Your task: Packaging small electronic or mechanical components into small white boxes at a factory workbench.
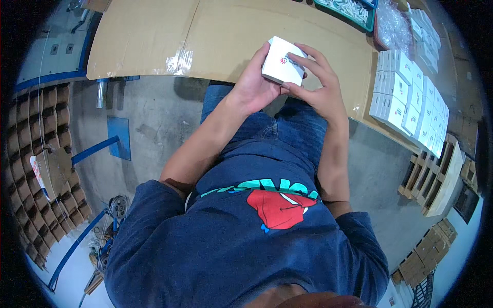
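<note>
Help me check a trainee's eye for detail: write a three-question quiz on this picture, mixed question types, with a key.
1. Multiple choice: what are the left hand and the right hand both touching?
A) a blue cup
B) a white box
C) a roll of tape

2. True or false: the stacked white boxes are to the right of both hands.

3. Fill the gap: in the picture, a slatted wooden ____ shows just below those stacks.

Key:
1. B
2. True
3. pallet
</note>
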Demonstrator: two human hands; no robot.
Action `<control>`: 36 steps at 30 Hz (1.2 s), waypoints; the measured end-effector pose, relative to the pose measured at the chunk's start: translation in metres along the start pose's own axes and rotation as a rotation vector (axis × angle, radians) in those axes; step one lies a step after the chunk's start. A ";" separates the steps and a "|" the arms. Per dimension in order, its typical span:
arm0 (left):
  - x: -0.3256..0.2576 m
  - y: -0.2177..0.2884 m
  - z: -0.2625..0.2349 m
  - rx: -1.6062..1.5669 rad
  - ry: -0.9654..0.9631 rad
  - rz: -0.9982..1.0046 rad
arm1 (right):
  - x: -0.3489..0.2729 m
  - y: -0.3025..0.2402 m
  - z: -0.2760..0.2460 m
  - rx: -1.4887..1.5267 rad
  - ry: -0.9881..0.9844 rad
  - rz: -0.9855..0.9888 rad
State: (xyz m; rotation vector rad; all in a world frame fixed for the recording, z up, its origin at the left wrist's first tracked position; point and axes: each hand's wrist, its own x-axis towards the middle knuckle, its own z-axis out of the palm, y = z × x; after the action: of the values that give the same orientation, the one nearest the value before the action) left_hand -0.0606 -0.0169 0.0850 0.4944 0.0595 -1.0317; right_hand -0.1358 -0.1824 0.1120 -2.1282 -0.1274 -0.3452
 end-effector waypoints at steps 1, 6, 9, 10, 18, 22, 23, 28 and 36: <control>-0.001 0.000 0.001 0.000 0.000 -0.001 | 0.000 -0.001 0.000 0.000 0.000 0.000; -0.004 0.001 0.000 -0.037 0.008 0.031 | 0.001 -0.003 -0.001 0.012 -0.015 0.029; -0.004 -0.003 -0.001 0.047 0.055 0.036 | 0.001 0.000 -0.002 -0.008 -0.001 0.014; -0.004 -0.004 -0.002 0.048 0.054 0.034 | 0.002 0.001 -0.002 -0.008 0.001 0.014; -0.002 0.001 -0.005 0.261 0.065 0.217 | -0.006 0.010 0.016 0.244 0.279 0.353; -0.008 0.006 0.000 0.378 0.033 0.187 | -0.012 0.016 0.010 0.432 0.031 0.605; -0.009 0.004 -0.002 0.401 0.040 0.193 | -0.013 0.016 0.014 0.397 0.063 0.550; -0.010 0.003 -0.014 0.401 0.007 0.204 | -0.014 0.012 0.010 0.231 0.071 0.491; -0.023 0.014 -0.035 0.184 -0.139 0.104 | -0.011 -0.008 0.009 -0.063 0.091 -0.006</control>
State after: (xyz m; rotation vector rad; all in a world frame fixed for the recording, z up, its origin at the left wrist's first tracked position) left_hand -0.0545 0.0219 0.0648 0.5856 -0.1845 -0.9709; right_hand -0.1459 -0.1700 0.1105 -2.1701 -0.0713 -0.4536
